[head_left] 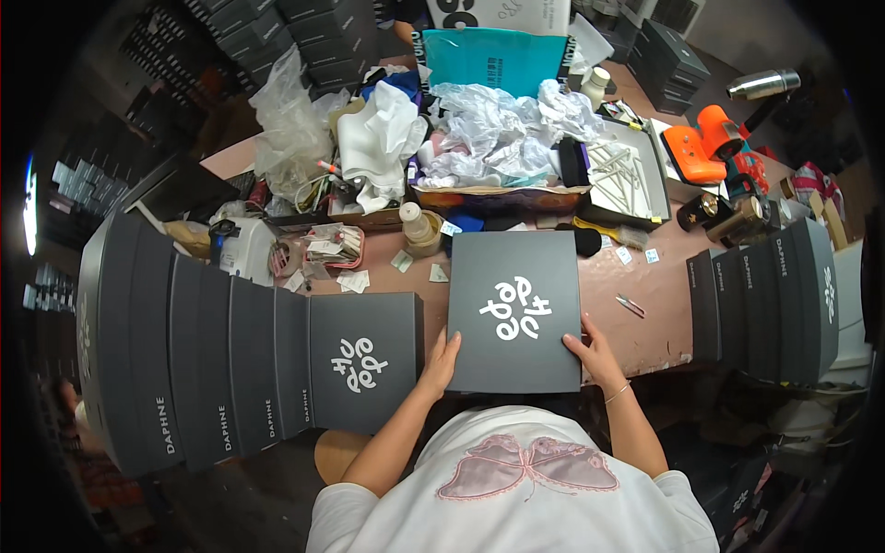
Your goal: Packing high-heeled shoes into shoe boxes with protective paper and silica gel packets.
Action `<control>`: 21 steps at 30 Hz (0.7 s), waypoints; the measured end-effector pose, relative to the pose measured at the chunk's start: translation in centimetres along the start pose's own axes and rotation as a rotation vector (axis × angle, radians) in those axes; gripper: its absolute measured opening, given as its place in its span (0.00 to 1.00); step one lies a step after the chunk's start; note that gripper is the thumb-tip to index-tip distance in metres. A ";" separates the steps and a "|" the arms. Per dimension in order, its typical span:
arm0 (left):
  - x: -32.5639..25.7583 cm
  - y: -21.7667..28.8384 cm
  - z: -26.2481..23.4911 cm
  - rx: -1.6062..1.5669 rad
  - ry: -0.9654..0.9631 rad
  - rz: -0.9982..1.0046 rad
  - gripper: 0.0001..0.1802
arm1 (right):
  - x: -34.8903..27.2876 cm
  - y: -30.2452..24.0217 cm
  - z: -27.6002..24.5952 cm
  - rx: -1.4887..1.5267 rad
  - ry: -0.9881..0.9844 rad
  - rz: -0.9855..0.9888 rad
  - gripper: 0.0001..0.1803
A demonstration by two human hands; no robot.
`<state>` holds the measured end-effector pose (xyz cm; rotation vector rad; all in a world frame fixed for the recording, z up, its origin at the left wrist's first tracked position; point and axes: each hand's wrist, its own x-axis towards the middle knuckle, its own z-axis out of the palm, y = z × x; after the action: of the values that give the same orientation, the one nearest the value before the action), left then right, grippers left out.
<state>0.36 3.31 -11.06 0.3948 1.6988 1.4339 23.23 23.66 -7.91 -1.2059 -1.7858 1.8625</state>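
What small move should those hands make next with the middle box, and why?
I'd suggest firming the grip evenly: the left hand and right hand hold opposite sides of the dark gray box, so balanced pressure would probably keep it level.

Table [645,348], pinkish-brown top. Middle of far edge: one carton [498,199] heaped with crumpled white tissue paper [489,129]; one turquoise panel [489,63] upright behind. Toward far left corner: one clear plastic bag [286,138]; one white sheet [380,147], rumpled, beside it. Toward far right corner: one shallow tray [656,175] containing white sticks [620,175]; one orange device [687,157], adjacent. Between middle and left edge: one small pink basket [361,247], filled. Between middle and right edge: one pair of snips [631,306].
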 end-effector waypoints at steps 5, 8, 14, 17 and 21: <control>-0.1 -1.1 1.2 -0.024 -0.093 -0.111 0.27 | 0.9 0.1 0.0 -0.071 0.127 -0.027 0.25; -2.7 -2.6 3.7 0.083 0.047 0.137 0.28 | 1.1 0.8 -1.6 -0.101 0.123 0.019 0.25; -1.5 -1.7 3.8 0.118 0.037 -0.198 0.27 | 1.9 1.2 -2.1 -0.410 0.161 -0.055 0.25; -1.1 -0.6 4.4 0.458 0.143 -0.029 0.29 | 1.4 2.2 -2.1 -0.355 0.225 -0.077 0.25; -1.3 -2.5 5.2 0.342 0.205 -0.025 0.37 | 1.7 4.0 -3.2 -0.198 0.092 0.029 0.26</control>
<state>5.75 5.02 -12.73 0.4200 2.1171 1.1976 25.87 26.29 -11.83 -1.3687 -1.9475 1.6474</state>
